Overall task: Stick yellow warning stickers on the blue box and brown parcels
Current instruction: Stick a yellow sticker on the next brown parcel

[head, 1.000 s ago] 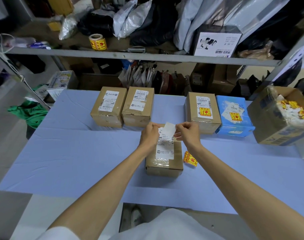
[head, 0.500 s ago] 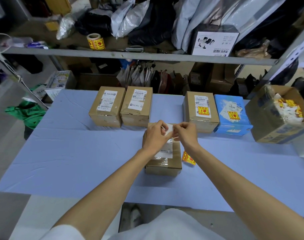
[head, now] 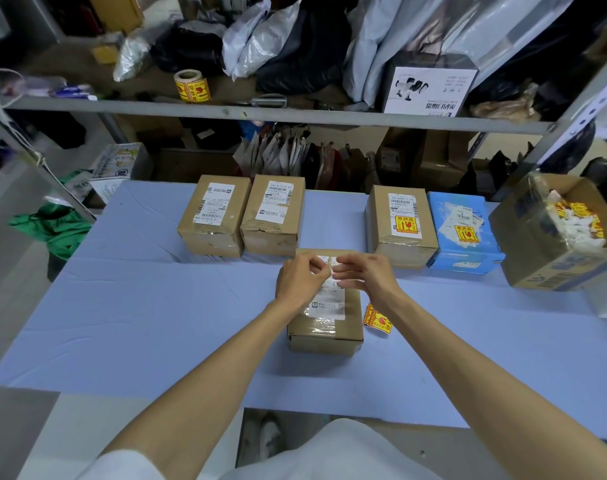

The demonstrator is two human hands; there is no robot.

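Both grips, left hand and right hand, pinch a flimsy white sticker slip, probably best peeled by its edge, above the brown parcel.

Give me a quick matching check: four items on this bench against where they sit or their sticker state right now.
Items:
1. blue box
2. parcel under the hands
3. sticker roll
4. loose yellow sticker

States:
A. on the shelf
B. flat on the table, right of the near parcel
C. yellow sticker already on top
D. no yellow sticker visible

Pairs: 1-C, 2-D, 3-A, 4-B
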